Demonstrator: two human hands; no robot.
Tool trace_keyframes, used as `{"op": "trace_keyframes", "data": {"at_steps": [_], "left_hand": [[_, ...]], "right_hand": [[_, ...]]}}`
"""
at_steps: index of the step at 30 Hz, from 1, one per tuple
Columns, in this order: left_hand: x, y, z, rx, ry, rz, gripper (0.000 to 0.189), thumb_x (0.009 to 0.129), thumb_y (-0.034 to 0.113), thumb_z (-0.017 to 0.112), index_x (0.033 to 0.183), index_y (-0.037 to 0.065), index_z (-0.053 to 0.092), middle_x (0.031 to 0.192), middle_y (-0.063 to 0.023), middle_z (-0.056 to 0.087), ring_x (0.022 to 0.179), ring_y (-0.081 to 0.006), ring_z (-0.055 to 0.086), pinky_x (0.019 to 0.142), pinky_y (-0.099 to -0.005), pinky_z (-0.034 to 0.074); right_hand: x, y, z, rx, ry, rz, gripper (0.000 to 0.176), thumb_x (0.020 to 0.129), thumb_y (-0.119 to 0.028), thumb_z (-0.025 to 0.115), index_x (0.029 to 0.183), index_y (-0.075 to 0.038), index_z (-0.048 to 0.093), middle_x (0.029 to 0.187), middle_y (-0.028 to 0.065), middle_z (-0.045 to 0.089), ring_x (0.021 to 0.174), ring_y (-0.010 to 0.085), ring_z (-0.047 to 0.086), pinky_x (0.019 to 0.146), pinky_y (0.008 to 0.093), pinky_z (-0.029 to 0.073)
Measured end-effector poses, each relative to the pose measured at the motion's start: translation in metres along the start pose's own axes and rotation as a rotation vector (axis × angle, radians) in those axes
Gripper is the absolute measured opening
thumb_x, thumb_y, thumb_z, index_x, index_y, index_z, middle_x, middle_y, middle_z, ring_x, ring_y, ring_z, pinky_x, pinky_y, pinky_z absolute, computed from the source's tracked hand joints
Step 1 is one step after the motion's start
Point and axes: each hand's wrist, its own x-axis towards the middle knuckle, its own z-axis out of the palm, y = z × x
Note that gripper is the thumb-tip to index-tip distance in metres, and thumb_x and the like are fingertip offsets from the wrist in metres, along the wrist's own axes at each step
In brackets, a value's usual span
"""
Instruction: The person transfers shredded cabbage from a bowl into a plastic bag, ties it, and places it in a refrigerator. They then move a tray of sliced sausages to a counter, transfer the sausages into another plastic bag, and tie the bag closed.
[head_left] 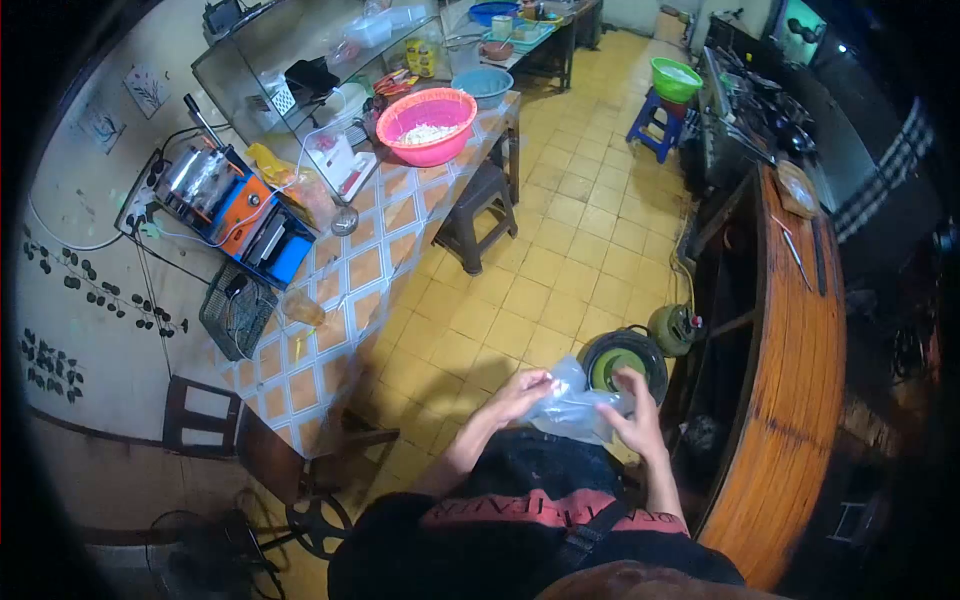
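- L hand (522,392): thumb & fingers pinched together on the L side of a clear plastic bag (572,410).
- R hand (637,420): thumb & fingers apart, bag's R side up against the thumb.
- Bag is btwn both hands, in front of the torso, off any surface; contents can't tell.
- Just past the bag, on floor (530,305): dark round tub (657,378) w/ a green item (617,366) in it, type unclear.
- Beside tub: green gas cylinder (675,330), upright.
- Table (345,290), L of person, patterned top. Nr its far end, by the aisle edge: pink basin (432,154) w/ white bits, kind unclear, in the bottom.
- Blue-grey basin (482,90) at table's far corner, aisle side, just behind the pink one; contents can't tell.
- Wire basket (222,318) on table's wall edge, nr end, tilted, dark item & cord in it.
- Clear jar (303,308) just R of basket, contents too blurred.
- Orange/blue machine (240,215) at table's wall edge, approx midway.
- Wooden counter (780,400), R of person: wrapped pkg (797,190) at far end, knife (793,252) nearer, by L edge.
- Far bkgd: green bowl (674,90) w/ pale contents, on blue stool (657,130).
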Motion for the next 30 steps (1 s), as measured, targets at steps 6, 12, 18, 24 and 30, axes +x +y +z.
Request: {"op": "trace_keyframes", "data": {"at_steps": [6, 12, 18, 24, 30], "left_hand": [[0.128, 0.049, 0.022, -0.019, 0.425, 0.161, 0.020, 0.087, 0.017, 0.068, 0.082, 0.004, 0.054, 0.076, -0.0012, 0.058, 0.069, -0.0061, 0.053, 0.059, -0.0239, 0.045], [0.190, 0.087, -0.027, -0.195, 0.367, 0.100, 0.026, 0.089, 0.026, 0.065, 0.080, 0.004, 0.055, 0.067, 0.0005, 0.055, 0.063, -0.0047, 0.052, 0.056, -0.0233, 0.043], [0.198, 0.153, -0.112, 0.097, 0.099, -0.102, 0.024, 0.082, 0.026, 0.070, 0.090, 0.007, 0.057, 0.078, 0.0010, 0.054, 0.070, -0.0064, 0.050, 0.064, -0.0232, 0.043], [0.279, 0.205, -0.187, 0.218, 0.367, 0.397, 0.028, 0.070, 0.010, 0.075, 0.087, 0.006, 0.054, 0.081, -0.0004, 0.055, 0.074, -0.0110, 0.052, 0.068, -0.0264, 0.044], [0.345, 0.278, -0.225, 0.352, 0.702, 0.523, 0.016, 0.075, 0.010, 0.067, 0.081, 0.003, 0.053, 0.078, -0.0079, 0.054, 0.073, -0.0120, 0.053, 0.065, -0.0299, 0.045]], "right_hand": [[0.132, 0.025, 0.002, -0.176, -0.290, -0.049, 0.023, 0.080, -0.024, 0.069, 0.077, -0.002, 0.065, 0.057, 0.0182, 0.052, 0.055, 0.0250, 0.060, 0.056, 0.0369, 0.045], [0.224, 0.054, 0.007, 0.091, -0.352, 0.142, 0.017, 0.088, -0.015, 0.058, 0.091, -0.001, 0.068, 0.065, 0.0109, 0.063, 0.062, 0.0111, 0.058, 0.060, 0.0291, 0.047], [0.337, 0.138, 0.007, 0.772, 0.118, 0.512, 0.016, 0.094, -0.011, 0.051, 0.086, -0.001, 0.061, 0.074, 0.0063, 0.064, 0.066, 0.0139, 0.060, 0.064, 0.0285, 0.051], [0.438, 0.141, 0.009, 1.177, 0.071, 0.779, 0.011, 0.093, -0.015, 0.049, 0.092, -0.007, 0.057, 0.079, 0.0008, 0.060, 0.064, 0.0108, 0.057, 0.054, 0.0236, 0.047], [0.511, 0.101, 0.064, 0.531, -0.219, 0.347, 0.047, 0.081, -0.012, 0.071, 0.121, -0.002, 0.049, 0.102, 0.0068, 0.062, 0.089, 0.0149, 0.060, 0.079, 0.0281, 0.049]]}}
